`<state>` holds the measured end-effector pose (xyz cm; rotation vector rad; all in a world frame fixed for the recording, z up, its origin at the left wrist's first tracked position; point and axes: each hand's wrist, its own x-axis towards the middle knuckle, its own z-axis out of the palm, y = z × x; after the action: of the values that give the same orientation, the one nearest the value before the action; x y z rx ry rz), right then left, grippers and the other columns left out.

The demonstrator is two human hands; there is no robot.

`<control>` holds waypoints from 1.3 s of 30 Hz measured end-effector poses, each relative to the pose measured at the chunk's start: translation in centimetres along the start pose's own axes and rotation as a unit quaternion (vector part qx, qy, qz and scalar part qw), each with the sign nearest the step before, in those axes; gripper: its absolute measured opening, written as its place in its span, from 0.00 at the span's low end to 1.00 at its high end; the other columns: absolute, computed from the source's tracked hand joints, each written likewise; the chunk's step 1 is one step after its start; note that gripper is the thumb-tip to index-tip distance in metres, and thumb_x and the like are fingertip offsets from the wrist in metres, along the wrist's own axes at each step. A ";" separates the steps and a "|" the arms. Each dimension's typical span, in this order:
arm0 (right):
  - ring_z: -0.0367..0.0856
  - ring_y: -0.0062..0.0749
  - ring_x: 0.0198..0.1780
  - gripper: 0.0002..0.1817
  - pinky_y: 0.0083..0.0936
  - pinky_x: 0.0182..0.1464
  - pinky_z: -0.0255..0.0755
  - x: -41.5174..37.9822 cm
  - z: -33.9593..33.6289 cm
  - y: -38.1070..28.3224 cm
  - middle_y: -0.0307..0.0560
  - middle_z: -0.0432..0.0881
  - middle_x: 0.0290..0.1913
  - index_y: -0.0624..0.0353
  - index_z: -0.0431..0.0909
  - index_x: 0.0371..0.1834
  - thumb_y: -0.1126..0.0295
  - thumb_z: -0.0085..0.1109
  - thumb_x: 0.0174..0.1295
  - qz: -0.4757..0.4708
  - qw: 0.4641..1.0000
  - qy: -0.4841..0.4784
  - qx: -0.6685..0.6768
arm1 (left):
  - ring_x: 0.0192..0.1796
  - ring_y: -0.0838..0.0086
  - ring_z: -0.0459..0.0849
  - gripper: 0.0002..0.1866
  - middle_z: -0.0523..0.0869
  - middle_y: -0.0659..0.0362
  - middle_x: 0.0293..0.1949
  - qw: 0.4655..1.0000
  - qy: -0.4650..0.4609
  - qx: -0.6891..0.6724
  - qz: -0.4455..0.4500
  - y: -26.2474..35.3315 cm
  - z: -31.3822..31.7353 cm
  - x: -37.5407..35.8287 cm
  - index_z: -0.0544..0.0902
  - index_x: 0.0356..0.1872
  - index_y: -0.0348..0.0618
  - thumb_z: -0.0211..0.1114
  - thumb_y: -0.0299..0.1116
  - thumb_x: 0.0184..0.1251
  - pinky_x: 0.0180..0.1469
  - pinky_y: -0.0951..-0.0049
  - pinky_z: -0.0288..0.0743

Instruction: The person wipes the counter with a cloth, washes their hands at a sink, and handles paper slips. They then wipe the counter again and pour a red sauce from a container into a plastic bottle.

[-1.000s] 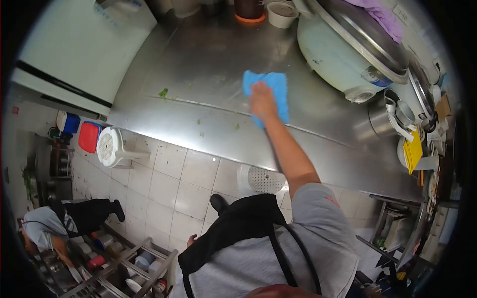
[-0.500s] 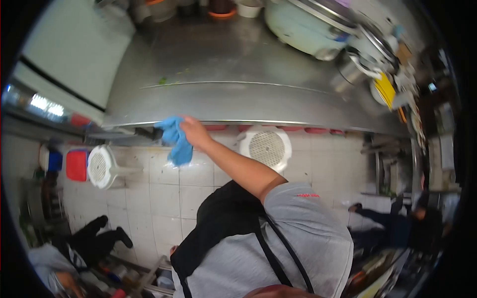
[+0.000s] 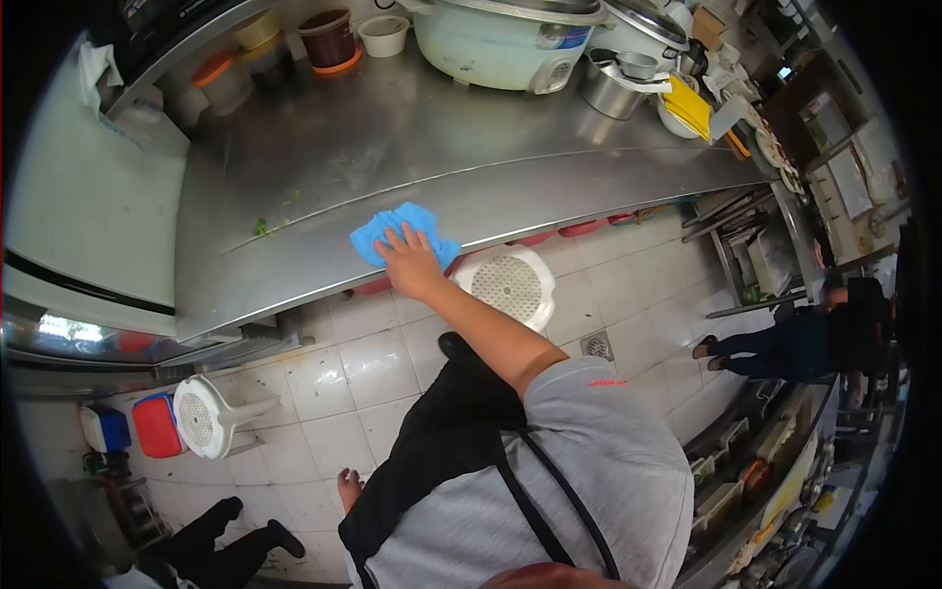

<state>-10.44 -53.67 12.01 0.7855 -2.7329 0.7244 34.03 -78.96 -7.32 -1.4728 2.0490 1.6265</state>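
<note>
Back up from the counter's edge since half a second ago, my right hand [image 3: 410,263] presses flat, fingers spread, on one blue cloth [image 3: 400,232] | cloth at near edge of steel counter [image 3: 412,128] | arm outstretched | one white stool [image 3: 510,285] below.

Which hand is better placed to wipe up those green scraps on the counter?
The right hand, probably: it already presses the blue cloth on the steel counter, near the green scraps. The left hand is out of view.

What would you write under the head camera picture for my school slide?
A person's right hand presses a blue cloth flat on a steel counter, near green scraps and a rice cooker.
</note>
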 end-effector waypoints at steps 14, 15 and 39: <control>0.54 0.49 0.61 0.20 0.47 0.60 0.44 0.5 -9.0 30.3 0.50 0.60 0.59 0.55 0.65 0.52 0.66 0.37 0.56 0.319 0.923 0.081 -0.197 | 0.28 0.71 0.75 0.20 0.75 0.50 0.34 0.942 -0.097 0.321 0.013 9.1 4.3 4.9 0.68 0.46 0.34 0.55 0.34 0.53 0.27 0.73 0.71; 0.54 0.49 0.61 0.20 0.47 0.60 0.45 -1.7 -10.5 34.3 0.50 0.61 0.59 0.56 0.65 0.52 0.66 0.37 0.55 0.356 0.900 0.114 -0.223 | 0.28 0.71 0.75 0.20 0.75 0.50 0.34 0.937 -0.103 0.333 0.021 10.1 5.0 5.4 0.68 0.46 0.34 0.55 0.34 0.53 0.27 0.73 0.71; 0.48 0.53 0.63 0.25 0.57 0.57 0.42 2.8 -24.3 59.5 0.45 0.55 0.62 0.48 0.59 0.58 0.55 0.36 0.57 0.522 0.825 0.007 -0.215 | 0.34 0.62 0.79 0.25 0.79 0.46 0.30 0.873 -0.146 0.466 0.008 28.6 18.5 5.1 0.70 0.44 0.35 0.61 0.42 0.48 0.37 0.67 0.72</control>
<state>-43.68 1.33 10.03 -0.8918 -2.9621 0.1835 2.23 -68.95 1.06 -0.7910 2.1404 0.5775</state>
